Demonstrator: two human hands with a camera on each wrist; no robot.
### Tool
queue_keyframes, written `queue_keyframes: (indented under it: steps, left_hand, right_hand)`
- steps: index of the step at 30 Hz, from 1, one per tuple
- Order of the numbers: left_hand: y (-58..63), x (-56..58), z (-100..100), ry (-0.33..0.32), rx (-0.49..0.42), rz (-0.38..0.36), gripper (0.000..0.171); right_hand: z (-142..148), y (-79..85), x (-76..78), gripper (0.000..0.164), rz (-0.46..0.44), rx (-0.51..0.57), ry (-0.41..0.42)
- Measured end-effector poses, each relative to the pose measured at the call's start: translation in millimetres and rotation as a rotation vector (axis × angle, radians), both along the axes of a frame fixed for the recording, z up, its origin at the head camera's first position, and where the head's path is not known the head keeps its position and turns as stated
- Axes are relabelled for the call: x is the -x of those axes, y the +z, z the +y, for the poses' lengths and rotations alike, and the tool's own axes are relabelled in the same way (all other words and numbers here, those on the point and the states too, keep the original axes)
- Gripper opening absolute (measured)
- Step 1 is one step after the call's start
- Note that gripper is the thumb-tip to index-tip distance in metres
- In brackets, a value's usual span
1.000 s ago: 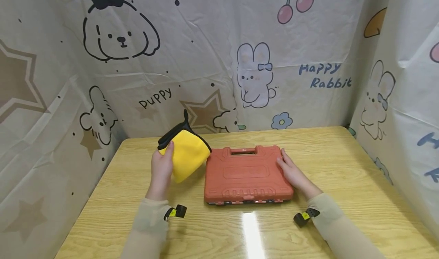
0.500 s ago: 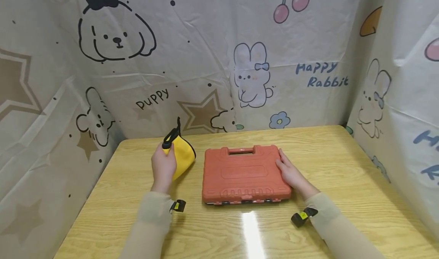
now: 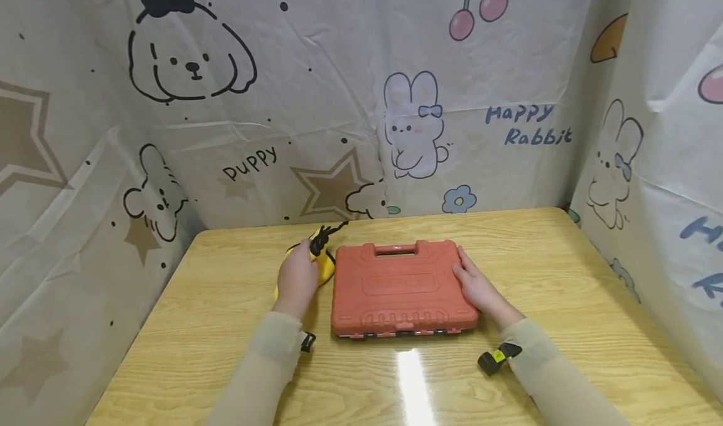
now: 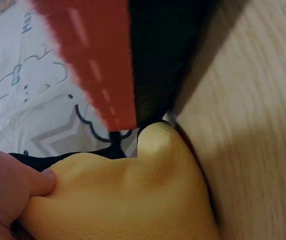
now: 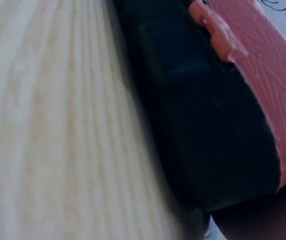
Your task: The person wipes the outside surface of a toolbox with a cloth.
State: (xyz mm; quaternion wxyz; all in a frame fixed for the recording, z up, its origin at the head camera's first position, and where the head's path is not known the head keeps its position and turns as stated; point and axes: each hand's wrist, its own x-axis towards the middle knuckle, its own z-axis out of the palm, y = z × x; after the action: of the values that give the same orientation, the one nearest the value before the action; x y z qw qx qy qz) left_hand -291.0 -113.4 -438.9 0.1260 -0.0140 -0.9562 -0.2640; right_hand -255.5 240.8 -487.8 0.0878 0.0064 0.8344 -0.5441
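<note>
My left hand [image 3: 299,280] grips a bunched yellow cloth with black edging [image 3: 324,268], left of the red tool case [image 3: 403,288]. Its thumb presses into the fabric in the left wrist view, where the cloth [image 4: 118,195] spreads close beneath the case's red-and-black side [image 4: 103,75]. The case lies flat with its carry handle away from me and its latches facing me. At the right side of the case my right hand [image 3: 480,288] rests with fairly straight fingers along the edge. The right wrist view shows the case's black lower half [image 5: 208,130] up close.
A light wood-grain table [image 3: 198,325] carries everything, with a bright light reflection in front of the case. Cartoon-printed sheets [image 3: 322,100] hang behind and on both sides. Each wrist wears a black strap device [image 3: 492,362].
The cloth, first spread out beside the case, swung away to the left and is now lower and bunched as my left hand came back rightward toward it. Right hand and case stay put.
</note>
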Motion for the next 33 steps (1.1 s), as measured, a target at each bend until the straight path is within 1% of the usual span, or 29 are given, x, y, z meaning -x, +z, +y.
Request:
queue_keyframes:
  steps: [5, 8, 13, 19, 27, 33]
  left_hand:
    - [-7.1, 4.7, 4.6, -0.023, 0.068, -0.086, 0.035]
    - [-11.9, 8.7, 6.3, -0.019, 0.081, -0.131, 0.039]
    - [-17.7, 17.0, 9.4, -0.024, 0.055, -0.178, 0.042]
    - [-19.8, 23.9, 13.2, -0.024, 0.015, -0.250, 0.042]
    - [-23.3, 24.4, 11.4, -0.052, -0.032, -0.261, 0.037]
    - [-22.3, 19.1, 12.1, -0.080, -0.041, -0.251, 0.032]
  right_hand:
    - [-1.1, 3.6, -2.2, 0.059, -0.002, 0.010, 0.002]
    - [-1.7, 4.0, -2.6, 0.059, -0.004, 0.015, 0.001]
    - [-1.3, 1.0, -0.7, 0.059, 0.004, 0.012, 0.001]
    - [-2.5, -3.4, 2.6, 0.059, 0.027, 0.017, 0.004]
    - [-4.3, -4.2, 2.3, 0.058, 0.013, 0.035, -0.013]
    - [-1.9, -4.2, 2.4, 0.058, 0.010, 0.024, -0.024]
